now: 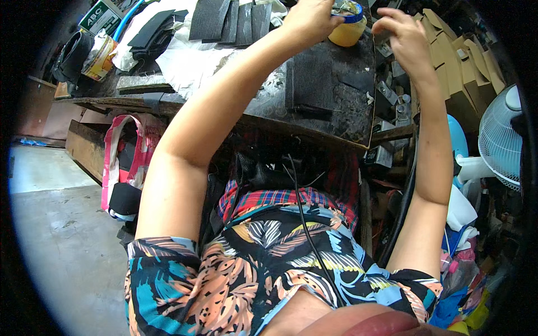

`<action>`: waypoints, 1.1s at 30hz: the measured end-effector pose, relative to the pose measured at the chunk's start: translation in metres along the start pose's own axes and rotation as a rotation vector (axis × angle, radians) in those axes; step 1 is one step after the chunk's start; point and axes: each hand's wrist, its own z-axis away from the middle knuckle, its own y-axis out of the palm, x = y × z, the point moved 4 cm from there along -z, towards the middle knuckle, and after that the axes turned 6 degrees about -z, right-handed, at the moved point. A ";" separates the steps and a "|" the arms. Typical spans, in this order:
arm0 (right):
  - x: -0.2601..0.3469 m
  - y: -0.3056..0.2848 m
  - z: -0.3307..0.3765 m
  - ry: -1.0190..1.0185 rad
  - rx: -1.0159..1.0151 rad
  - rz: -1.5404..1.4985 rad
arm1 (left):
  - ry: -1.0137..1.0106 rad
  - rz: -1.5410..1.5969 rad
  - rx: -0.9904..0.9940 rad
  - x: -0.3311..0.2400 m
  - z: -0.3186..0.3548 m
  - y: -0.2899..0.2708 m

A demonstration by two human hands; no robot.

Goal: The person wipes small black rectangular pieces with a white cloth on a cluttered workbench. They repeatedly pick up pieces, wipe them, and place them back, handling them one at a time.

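A yellowish jar (346, 36) with a blue rim stands at the far right corner of the dark workbench (347, 120). My left hand (311, 21) is closed at the left side of its rim, the thumb against the blue edge; the frame's top cuts off part of the fingers. To the right of the jar, beyond the bench edge, my right hand (404, 35) is raised with bent fingers apart and nothing visible in them. Several dark, flat pieces (231, 21) lie in an overlapping row left of the jar. Nearer me rests a black rectangular stack (309, 85).
White cloth or paper (188, 70) and more black pieces (154, 32) cover the bench's left side, near a yellow tub (101, 56). Cardboard pieces (459, 61) and a white fan (501, 137) stand at right. A pink-and-white bag (115, 148) hangs below left.
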 end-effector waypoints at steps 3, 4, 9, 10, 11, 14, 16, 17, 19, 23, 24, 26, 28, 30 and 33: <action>0.015 -0.005 0.029 0.037 -0.242 -0.695 | 0.012 -0.187 0.300 -0.012 0.052 -0.023; 0.018 0.004 0.035 0.068 -0.239 -0.792 | 0.030 -0.219 0.424 -0.018 0.073 -0.024; 0.034 0.092 0.051 0.214 0.146 -0.789 | 0.159 -0.134 0.425 -0.027 0.108 -0.034; 0.035 0.098 0.053 0.147 0.114 -0.773 | 0.161 -0.131 0.423 -0.026 0.108 -0.032; 0.033 0.105 0.056 0.162 0.104 -0.727 | 0.149 -0.144 0.446 -0.024 0.109 -0.029; 0.028 0.117 0.057 0.178 0.089 -0.652 | 0.161 -0.137 0.412 -0.020 0.112 -0.025; 0.029 0.119 0.061 0.174 0.061 -0.642 | 0.160 -0.117 0.385 -0.018 0.113 -0.023; 0.030 0.117 0.064 0.170 0.079 -0.648 | 0.151 -0.113 0.382 -0.017 0.114 -0.023; 0.033 0.110 0.068 0.152 0.098 -0.649 | 0.162 -0.101 0.372 -0.015 0.116 -0.023; 0.056 0.093 0.092 0.037 0.102 -0.602 | 0.175 -0.089 0.349 -0.011 0.117 -0.021; 0.063 0.088 0.098 0.027 0.091 -0.579 | 0.189 -0.086 0.334 -0.011 0.117 -0.021; 0.077 0.079 0.108 -0.008 0.065 -0.517 | 0.185 -0.076 0.328 -0.012 0.117 -0.022; 0.091 0.070 0.118 -0.049 0.024 -0.422 | 0.184 -0.115 0.281 -0.016 0.117 -0.025; 0.105 0.065 0.125 -0.091 0.055 -0.336 | 0.181 -0.203 0.186 -0.021 0.123 -0.030; 0.111 0.056 0.121 -0.137 0.058 -0.314 | -0.095 -0.285 0.265 -0.018 0.129 -0.031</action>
